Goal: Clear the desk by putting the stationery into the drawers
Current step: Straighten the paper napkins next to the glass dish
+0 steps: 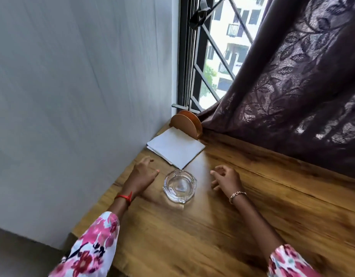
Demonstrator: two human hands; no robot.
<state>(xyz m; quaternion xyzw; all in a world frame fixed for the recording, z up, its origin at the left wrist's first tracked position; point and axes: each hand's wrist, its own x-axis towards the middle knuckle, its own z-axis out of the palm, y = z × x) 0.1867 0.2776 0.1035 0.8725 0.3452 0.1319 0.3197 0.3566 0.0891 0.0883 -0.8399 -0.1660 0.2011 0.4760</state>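
A stack of white paper sheets (175, 148) lies flat on the wooden desk (242, 206) near the far corner. Behind it stands a copper-coloured half-round holder (187, 122). A clear glass ashtray (180, 185) sits in front of the paper. My left hand (143, 174) hovers just left of the ashtray, fingers apart, holding nothing. My right hand (225, 179) is to the right of the ashtray, fingers loosely curled and apart, also holding nothing. No drawer is in view.
A grey wall (82, 96) runs along the desk's left side. A barred window (216, 52) is at the far corner, and a dark patterned curtain (296, 86) hangs over the desk's back edge. The floor (16, 254) shows at lower left.
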